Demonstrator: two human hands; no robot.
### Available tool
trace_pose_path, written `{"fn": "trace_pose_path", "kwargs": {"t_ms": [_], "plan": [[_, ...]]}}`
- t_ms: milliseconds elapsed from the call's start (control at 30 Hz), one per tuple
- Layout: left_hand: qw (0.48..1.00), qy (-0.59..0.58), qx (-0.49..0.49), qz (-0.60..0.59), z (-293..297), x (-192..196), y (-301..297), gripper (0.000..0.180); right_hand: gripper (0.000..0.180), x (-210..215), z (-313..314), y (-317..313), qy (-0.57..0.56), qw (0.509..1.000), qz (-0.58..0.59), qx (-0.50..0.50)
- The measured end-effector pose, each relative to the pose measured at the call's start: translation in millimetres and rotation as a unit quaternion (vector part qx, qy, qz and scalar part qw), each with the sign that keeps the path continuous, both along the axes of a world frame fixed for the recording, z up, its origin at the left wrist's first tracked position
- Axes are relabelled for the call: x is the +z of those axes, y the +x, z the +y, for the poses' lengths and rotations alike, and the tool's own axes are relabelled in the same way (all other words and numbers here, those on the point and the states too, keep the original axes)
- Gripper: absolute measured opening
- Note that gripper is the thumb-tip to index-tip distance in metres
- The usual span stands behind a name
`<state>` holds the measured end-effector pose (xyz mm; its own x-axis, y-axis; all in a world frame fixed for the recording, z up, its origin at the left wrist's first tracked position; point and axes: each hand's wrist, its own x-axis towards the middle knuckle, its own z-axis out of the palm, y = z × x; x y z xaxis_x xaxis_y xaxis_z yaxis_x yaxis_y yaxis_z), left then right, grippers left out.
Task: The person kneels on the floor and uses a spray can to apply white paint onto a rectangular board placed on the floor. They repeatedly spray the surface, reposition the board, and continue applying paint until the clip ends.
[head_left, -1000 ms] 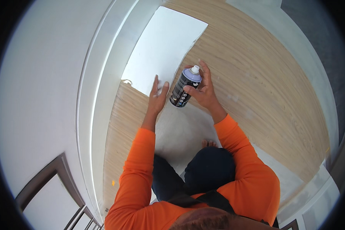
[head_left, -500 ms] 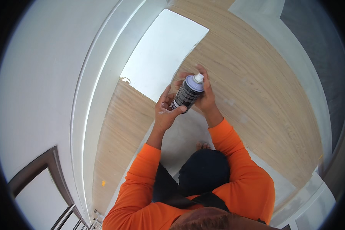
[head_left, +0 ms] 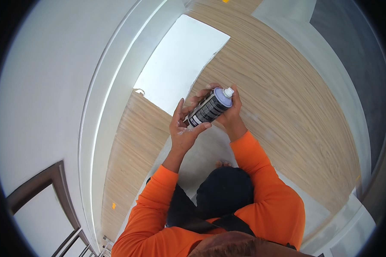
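A dark spray can [head_left: 208, 109] with a lavender shoulder and a white nozzle is held between my two hands, tilted with its top toward the upper right. My left hand [head_left: 184, 128] grips the can's lower end, thumb along its near side, with whitish smears on the skin. Around the upper part and far side wraps my right hand [head_left: 233, 115], its fingers partly hidden behind the can. Just beyond the hands lies a white sheet [head_left: 180, 60] on the wood-grain surface [head_left: 278, 98].
A pale wall with a ledge [head_left: 111, 85] runs along the left. Dark-framed panels [head_left: 55, 188] show at the lower left. Small orange bits [head_left: 114, 206] lie on the wood-grain surface. A grey area [head_left: 351, 55] is at the upper right. My bent knee [head_left: 225, 192] is below my hands.
The spray can has tipped further to the right in my hands, its nozzle now lower and more to the right. My right hand's fingers have closed in nearer the can.
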<state>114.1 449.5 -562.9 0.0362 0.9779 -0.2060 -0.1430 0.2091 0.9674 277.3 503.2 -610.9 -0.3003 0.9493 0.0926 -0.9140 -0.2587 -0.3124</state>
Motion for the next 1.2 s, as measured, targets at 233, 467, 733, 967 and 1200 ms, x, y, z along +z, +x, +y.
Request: {"fn": "trace_pose_path", "kwargs": {"t_ms": [233, 467, 733, 967, 1200], "plan": [[1.0, -0.007, -0.022, 0.008, 3.6, 11.3, 1.2, 0.104, 0.085, -1.0, 15.0, 2.5, 0.094, 0.994, 0.051, 0.032], [0.983, -0.084, -0.081, -0.142, -5.7, -25.5, -9.6, 0.101, 0.085, 15.4, 2.7, 26.4, 0.094, 0.98, -0.155, 0.081], [0.976, -0.176, -0.024, 0.124, -36.0, -79.3, -40.6, 0.089, 0.06, 44.1, 42.4, 56.5, -0.063, 0.873, -0.4, -0.27], [0.832, -0.051, -0.1, 0.543, -46.5, -117.5, -80.1, 0.1, 0.033, -15.3, 4.8, 28.5, -0.123, 0.908, -0.382, -0.121], [0.753, -0.065, -0.195, 0.625, 19.7, -117.5, -86.5, 0.109, 0.039, -11.7, 51.4, -3.1, -0.096, 0.877, -0.424, -0.205]]}}
